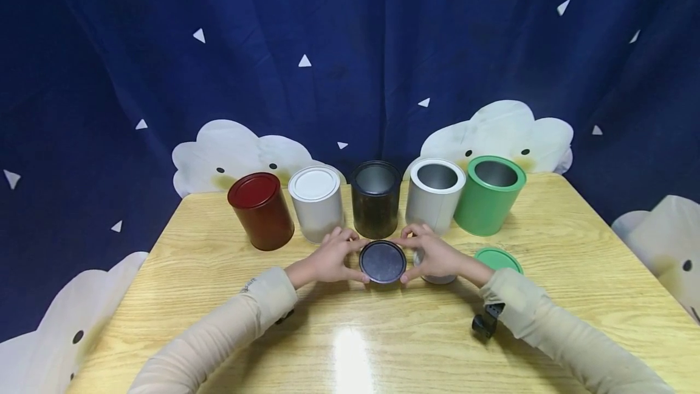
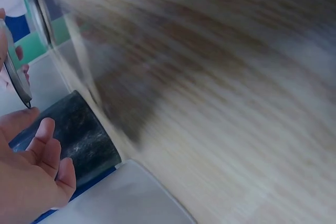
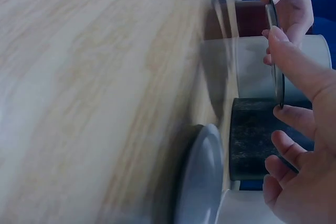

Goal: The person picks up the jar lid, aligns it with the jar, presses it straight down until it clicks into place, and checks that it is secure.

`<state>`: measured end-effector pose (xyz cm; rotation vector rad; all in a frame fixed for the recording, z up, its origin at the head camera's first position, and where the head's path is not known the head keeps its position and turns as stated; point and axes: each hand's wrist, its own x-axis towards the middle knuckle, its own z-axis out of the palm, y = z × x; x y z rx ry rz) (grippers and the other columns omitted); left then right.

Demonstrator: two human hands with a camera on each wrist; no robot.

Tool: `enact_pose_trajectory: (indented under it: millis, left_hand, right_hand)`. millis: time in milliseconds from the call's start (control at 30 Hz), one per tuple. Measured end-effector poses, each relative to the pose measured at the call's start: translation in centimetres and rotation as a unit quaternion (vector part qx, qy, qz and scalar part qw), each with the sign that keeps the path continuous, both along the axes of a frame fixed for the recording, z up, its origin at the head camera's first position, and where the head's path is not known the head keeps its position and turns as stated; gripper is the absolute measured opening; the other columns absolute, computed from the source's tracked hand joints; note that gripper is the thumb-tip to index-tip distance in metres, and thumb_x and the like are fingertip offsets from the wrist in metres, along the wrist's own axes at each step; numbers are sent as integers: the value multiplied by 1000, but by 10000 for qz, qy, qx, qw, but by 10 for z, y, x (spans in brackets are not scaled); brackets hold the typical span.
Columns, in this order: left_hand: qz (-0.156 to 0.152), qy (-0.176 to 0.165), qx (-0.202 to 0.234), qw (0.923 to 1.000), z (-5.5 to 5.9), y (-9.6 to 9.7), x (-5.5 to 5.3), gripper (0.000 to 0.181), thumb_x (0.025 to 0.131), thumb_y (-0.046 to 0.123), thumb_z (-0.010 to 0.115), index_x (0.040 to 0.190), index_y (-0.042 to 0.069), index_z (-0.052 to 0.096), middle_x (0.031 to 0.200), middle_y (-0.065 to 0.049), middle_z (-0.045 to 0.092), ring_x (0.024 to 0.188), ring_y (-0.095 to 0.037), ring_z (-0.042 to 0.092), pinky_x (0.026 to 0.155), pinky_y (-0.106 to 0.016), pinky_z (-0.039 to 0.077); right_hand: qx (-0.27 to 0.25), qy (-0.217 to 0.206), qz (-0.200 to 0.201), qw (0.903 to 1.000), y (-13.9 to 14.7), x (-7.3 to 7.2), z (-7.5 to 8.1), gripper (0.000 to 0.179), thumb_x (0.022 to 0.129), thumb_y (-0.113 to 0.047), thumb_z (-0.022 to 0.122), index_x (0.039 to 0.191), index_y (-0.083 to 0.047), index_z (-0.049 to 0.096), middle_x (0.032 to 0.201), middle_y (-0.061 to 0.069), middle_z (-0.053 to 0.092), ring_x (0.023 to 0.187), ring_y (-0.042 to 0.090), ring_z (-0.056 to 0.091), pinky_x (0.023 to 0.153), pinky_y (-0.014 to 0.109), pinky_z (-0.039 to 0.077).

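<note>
Both hands pinch a round black lid (image 1: 383,261) by its rim from opposite sides, thumbs toward me. My left hand (image 1: 335,258) has its thumb and index finger at the lid's left edge. On the other side, the right hand (image 1: 432,255) grips the right edge the same way, its remaining fingers loosely bent (image 3: 286,156). Both wrist views show the lid (image 3: 279,77) raised off the table. Behind it stands a black can (image 1: 375,211) with an uncovered top. A white lid (image 1: 439,279) lies partly hidden beneath the right hand.
Left of the black can stand a covered dark red can (image 1: 268,221) and a covered white can (image 1: 319,217). To its right are an uncovered white can (image 1: 429,208) and an uncovered green can (image 1: 487,208). A green lid (image 1: 497,257) lies beyond the right wrist on the wooden table (image 1: 415,339).
</note>
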<state>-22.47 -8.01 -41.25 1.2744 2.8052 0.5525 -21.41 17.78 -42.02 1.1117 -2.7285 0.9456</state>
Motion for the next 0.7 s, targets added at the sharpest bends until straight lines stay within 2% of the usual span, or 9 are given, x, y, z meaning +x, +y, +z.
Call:
enact_pose_trajectory:
  millis: [133, 300, 700]
  left_hand:
    - [16, 62, 40, 10000, 3, -1, -1, 72, 66, 48, 76, 126, 13, 56, 108, -5, 50, 94, -19, 38, 72, -31, 29]
    - [6, -21, 237, 9997, 8, -1, 0, 72, 67, 45, 77, 126, 9, 56, 110, -8, 51, 96, -21, 39, 74, -34, 30]
    - [-127, -97, 1020, 9947, 16, -4, -2, 70, 67, 35, 80, 126, 7, 55, 111, -8, 51, 101, -23, 38, 81, -41, 32]
  right_hand:
    - [-121, -101, 15, 9999, 0, 1, 5, 73, 55, -28, 86, 117, 1, 60, 104, 7, 48, 99, 27, 38, 81, 40, 35]
    - [-220, -109, 37, 9997, 1, 0, 9, 74, 55, -28, 86, 118, 1, 59, 105, 8, 49, 101, 28, 39, 82, 42, 35]
    - [-424, -3, 37, 9991, 4, -1, 24, 74, 56, -29, 86, 119, -1, 59, 108, 8, 50, 102, 28, 40, 83, 44, 36]
